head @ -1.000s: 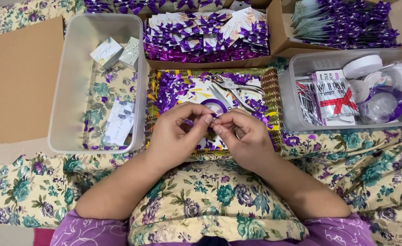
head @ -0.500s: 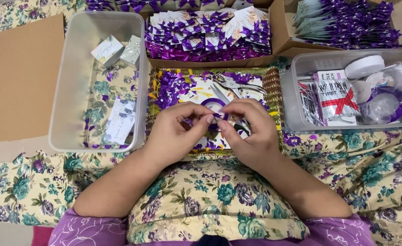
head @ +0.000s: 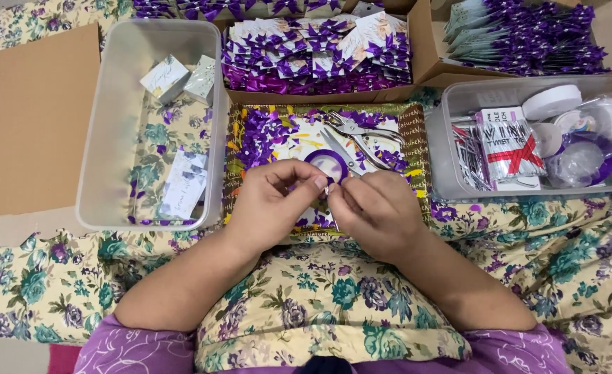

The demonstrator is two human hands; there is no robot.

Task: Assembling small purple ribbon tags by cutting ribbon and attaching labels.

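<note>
Both my hands meet over the tray [head: 417, 138]: my left hand [head: 275, 201] and my right hand [head: 378, 211] pinch together a small purple piece [head: 328, 188], too small to tell exactly. Just behind my fingertips lie a purple ribbon roll [head: 328, 165] and metal pliers [head: 361, 135]. I judge the piece can slip from the pinch and get lost among the purple scraps [head: 261, 135] beyond my left hand, because the colours match.

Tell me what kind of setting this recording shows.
Probably a home craft spot for making party favours by hand: a floral cloth as the work surface, cardboard boxes of purple-bowed packets, and a tray with a hole punch.
</note>
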